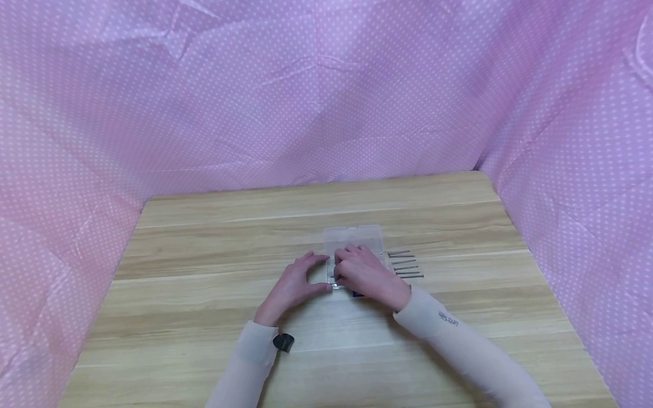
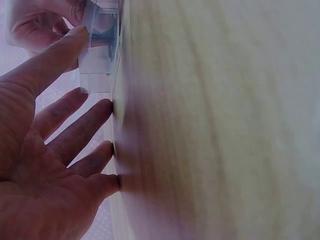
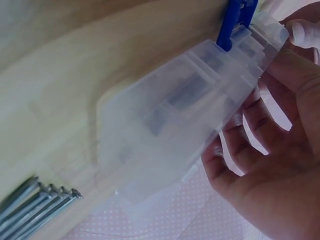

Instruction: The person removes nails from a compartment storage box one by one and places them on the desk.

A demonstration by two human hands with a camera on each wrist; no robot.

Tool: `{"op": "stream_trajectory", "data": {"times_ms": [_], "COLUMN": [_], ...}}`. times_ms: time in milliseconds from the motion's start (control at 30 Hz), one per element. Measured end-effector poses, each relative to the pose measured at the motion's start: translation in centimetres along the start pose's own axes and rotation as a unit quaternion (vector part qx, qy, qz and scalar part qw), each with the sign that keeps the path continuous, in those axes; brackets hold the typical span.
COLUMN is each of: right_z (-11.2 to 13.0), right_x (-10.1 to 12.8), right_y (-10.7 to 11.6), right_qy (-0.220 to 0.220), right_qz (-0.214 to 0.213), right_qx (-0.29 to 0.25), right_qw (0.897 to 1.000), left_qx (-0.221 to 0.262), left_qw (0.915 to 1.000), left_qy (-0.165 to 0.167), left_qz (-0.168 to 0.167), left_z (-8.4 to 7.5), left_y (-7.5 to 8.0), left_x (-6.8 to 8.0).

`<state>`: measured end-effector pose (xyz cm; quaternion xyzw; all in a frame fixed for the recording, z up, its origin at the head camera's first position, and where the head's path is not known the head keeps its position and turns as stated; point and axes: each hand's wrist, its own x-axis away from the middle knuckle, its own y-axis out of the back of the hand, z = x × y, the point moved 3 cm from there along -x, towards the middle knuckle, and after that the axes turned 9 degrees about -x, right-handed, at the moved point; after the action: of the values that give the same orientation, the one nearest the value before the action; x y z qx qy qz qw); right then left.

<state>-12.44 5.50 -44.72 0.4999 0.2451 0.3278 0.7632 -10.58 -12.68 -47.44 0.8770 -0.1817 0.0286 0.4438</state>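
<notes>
A clear plastic box lies on the table, its see-through lid folded back on the far side. My left hand holds the left end, thumb at the near edge and index finger at the far corner. In the left wrist view the other fingers are spread, their tips against the table beside the box. Over the box my right hand bends its fingers down into the left part. The right wrist view has its thumb and index finger at the box's end; I cannot tell what they pinch.
Several long metal nails lie in a row just right of the box. A blue plastic piece sits at the box's near side. Pink dotted cloth hangs behind the table and along both sides.
</notes>
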Motion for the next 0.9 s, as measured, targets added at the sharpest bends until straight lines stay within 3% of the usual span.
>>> {"op": "stream_trajectory", "data": {"times_ms": [233,900], "right_z": [-0.03,-0.03], "right_x": [-0.22,-0.13], "right_y": [-0.26,-0.3], "right_qy": [0.002,0.022], "right_qz": [0.009,0.014], "right_qx": [0.027,0.036], "right_qw": [1.0,0.999], "left_qx": [0.0,0.004], "left_qw": [1.0,1.0], "left_qy": [0.0,0.004], "left_qz": [0.001,0.008], "left_z": [0.01,-0.09], "left_y": [-0.04,0.07], "left_x": [0.01,-0.01]}}
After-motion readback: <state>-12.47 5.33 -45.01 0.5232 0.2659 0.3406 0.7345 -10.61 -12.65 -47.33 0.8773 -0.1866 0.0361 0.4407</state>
